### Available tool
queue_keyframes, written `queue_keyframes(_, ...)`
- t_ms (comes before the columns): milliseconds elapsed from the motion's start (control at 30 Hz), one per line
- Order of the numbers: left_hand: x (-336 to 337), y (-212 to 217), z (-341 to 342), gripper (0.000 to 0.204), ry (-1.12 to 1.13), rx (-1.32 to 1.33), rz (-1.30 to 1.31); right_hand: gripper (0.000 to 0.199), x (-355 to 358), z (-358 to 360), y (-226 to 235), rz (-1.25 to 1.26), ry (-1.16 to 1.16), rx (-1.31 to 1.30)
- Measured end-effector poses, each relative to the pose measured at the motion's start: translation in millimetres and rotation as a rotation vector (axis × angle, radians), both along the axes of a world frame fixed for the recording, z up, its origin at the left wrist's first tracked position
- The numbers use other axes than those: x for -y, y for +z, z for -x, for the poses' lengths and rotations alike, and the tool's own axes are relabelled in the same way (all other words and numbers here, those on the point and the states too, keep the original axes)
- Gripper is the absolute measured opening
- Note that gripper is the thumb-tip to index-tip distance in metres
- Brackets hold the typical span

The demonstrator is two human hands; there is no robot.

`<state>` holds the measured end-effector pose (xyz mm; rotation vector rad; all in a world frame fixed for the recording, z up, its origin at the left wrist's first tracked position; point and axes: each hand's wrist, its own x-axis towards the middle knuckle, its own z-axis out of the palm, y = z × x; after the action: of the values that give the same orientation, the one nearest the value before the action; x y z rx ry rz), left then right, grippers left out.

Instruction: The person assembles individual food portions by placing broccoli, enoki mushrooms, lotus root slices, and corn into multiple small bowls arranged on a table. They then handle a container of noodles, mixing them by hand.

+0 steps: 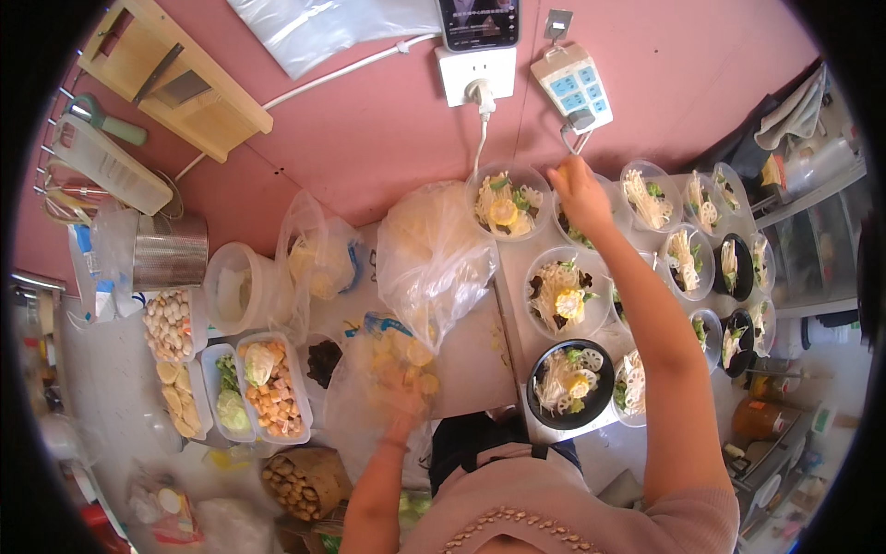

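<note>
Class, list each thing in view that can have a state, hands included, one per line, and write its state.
Left hand, blurred, among corn pieces; grip unclear
Right hand, over the back row of bowls; grip unclear
Nearest black bowl, uncovered, filled
Box of orange cubes, uncovered, filled
Paper bag, open, filled
Phone, screen lit
White plug, plugged in
Dark plug, in the power strip

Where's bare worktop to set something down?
Two patches: the brownish panel between the bag of yellow pieces at the left hand and the nearest black bowl, below the big clear bag; and the pale strip left of the food tubs. Crowded: the right side, where filled bowls stand close together around the right hand.
</note>
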<state>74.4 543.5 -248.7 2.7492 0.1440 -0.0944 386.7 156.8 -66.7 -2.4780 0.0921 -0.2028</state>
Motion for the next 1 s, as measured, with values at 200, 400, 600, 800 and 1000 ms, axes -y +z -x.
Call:
queue_keyframes(200,-23.9,31.9,34.1,0.040,0.628,0.032,0.669,0.046,52.5,54.8,9.4,0.107,0.200,0.218)
queue_keyframes(400,-0.2,234.3,70.2,0.032,0.541,0.411,0.939,0.029,17.2,197.3,54.2,-0.811,0.268,-0.202)
queue_keyframes(600,139.6,258.1,-40.4,0.025,-0.412,0.199,0.964,0.046,-43.5,288.4,66.3,-1.212,0.447,-0.322)
queue_keyframes(800,292.2,218.4,-114.0,0.025,-0.359,-0.500,1.505,0.027,58.0,319.1,52.7,-1.468,-0.370,0.040)
queue_keyframes(1000,383.0,161.5,-163.9,0.024,-0.672,-0.403,1.175,0.029,132.4,389.6,20.3,-0.990,-0.586,-0.143)
